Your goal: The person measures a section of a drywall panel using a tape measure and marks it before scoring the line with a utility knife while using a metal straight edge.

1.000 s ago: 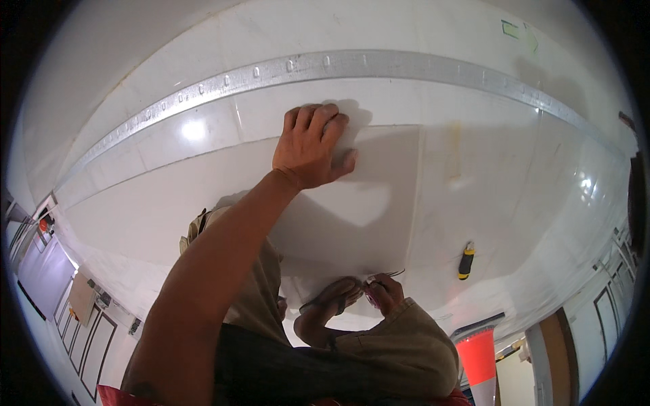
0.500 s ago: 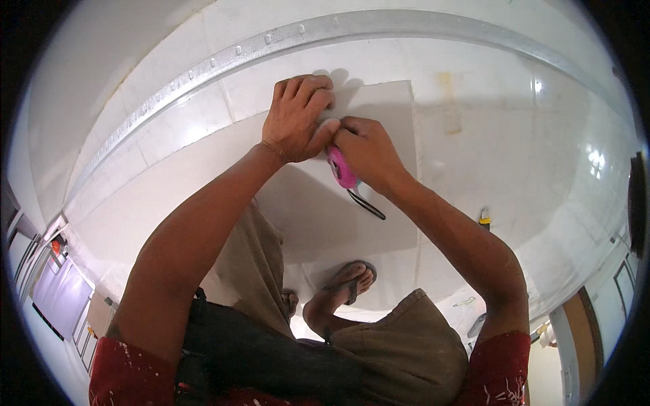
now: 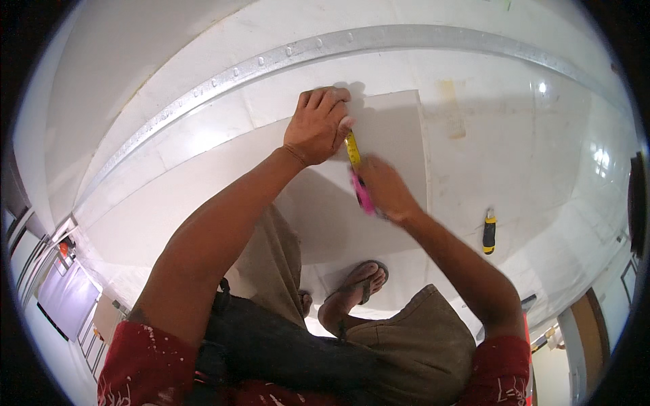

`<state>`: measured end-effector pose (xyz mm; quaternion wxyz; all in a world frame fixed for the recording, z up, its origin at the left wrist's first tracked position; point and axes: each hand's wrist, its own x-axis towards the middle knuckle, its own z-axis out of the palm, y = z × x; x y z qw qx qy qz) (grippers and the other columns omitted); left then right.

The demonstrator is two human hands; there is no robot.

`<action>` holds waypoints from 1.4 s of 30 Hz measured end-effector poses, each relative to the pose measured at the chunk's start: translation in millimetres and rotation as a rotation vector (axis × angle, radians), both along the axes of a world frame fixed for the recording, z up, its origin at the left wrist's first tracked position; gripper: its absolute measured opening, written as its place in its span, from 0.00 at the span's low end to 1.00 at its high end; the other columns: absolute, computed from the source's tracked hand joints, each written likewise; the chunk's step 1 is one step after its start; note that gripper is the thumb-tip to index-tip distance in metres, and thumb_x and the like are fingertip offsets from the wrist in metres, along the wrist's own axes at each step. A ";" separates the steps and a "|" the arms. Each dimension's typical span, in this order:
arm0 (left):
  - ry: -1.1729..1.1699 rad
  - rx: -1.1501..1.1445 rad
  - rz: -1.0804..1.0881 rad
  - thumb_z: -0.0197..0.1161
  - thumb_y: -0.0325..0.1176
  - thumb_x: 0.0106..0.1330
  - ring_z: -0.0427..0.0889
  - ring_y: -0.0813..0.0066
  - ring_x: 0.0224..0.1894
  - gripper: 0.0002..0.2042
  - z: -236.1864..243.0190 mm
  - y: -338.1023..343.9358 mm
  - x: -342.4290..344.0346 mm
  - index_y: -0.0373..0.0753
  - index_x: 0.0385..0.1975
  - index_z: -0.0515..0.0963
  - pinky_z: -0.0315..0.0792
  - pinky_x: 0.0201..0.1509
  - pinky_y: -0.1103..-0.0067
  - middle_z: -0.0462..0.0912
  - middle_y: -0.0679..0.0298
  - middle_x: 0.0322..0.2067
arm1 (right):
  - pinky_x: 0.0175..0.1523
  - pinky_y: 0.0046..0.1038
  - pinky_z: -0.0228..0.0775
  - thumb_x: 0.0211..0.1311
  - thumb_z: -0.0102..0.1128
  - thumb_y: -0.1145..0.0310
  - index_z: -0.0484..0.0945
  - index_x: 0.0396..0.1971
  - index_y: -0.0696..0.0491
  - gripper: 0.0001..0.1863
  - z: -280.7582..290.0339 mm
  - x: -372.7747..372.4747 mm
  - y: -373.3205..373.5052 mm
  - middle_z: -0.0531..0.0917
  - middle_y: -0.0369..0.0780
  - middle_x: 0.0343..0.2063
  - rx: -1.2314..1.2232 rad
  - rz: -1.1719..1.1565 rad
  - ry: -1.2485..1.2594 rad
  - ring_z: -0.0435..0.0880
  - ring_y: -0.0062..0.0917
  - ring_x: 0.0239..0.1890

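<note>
A thin pale grey board (image 3: 393, 128) lies flat on the floor in front of me. At its far edge my left hand (image 3: 317, 127) is closed, fingers curled, with the thumb pinning the end of a yellow tape blade (image 3: 353, 150). The blade runs back towards me into a pink tape measure (image 3: 363, 194). My right hand (image 3: 386, 186), slightly blurred by motion, grips this case from the right, over the board. Exactly how the left fingertips meet the blade's end and the board's edge is hidden.
A long perforated metal strip (image 3: 379, 38) crosses the floor beyond the board. To the right lies a yellow and black utility knife (image 3: 489, 232). My sandalled foot (image 3: 359, 284) stands by the board's near edge. Frames and other items stand at far left.
My right hand has drawn the pink tape measure back towards me and slightly right, so the yellow blade now shows. The left hand still holds at the far edge. The knife has come into full view.
</note>
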<state>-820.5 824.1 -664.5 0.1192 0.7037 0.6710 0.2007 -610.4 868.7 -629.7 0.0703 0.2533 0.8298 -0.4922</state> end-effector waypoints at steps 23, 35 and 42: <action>-0.075 -0.121 0.315 0.63 0.47 0.63 0.71 0.57 0.51 0.19 7.5 26.7 25.7 0.42 0.48 0.75 0.63 0.56 0.64 0.74 0.59 0.47 | 0.33 0.29 0.68 0.68 0.53 0.61 0.80 0.30 0.60 0.16 34.3 155.8 -141.3 0.78 0.38 0.20 -0.563 -0.735 -0.518 0.73 0.21 0.25; 0.048 -0.140 0.220 0.63 0.44 0.64 0.70 0.60 0.50 0.17 2.8 27.2 29.4 0.48 0.51 0.76 0.62 0.56 0.64 0.73 0.61 0.46 | 0.36 0.40 0.73 0.64 0.53 0.61 0.80 0.30 0.60 0.15 39.1 157.0 -140.9 0.83 0.51 0.26 -0.532 -0.737 -0.422 0.82 0.45 0.29; 0.043 -0.068 0.223 0.63 0.41 0.65 0.71 0.60 0.51 0.15 -1.3 28.3 27.7 0.50 0.50 0.78 0.63 0.56 0.64 0.74 0.62 0.47 | 0.35 0.29 0.69 0.67 0.53 0.61 0.82 0.31 0.59 0.16 35.0 162.6 -132.4 0.79 0.38 0.20 -0.709 -0.803 -0.452 0.76 0.22 0.26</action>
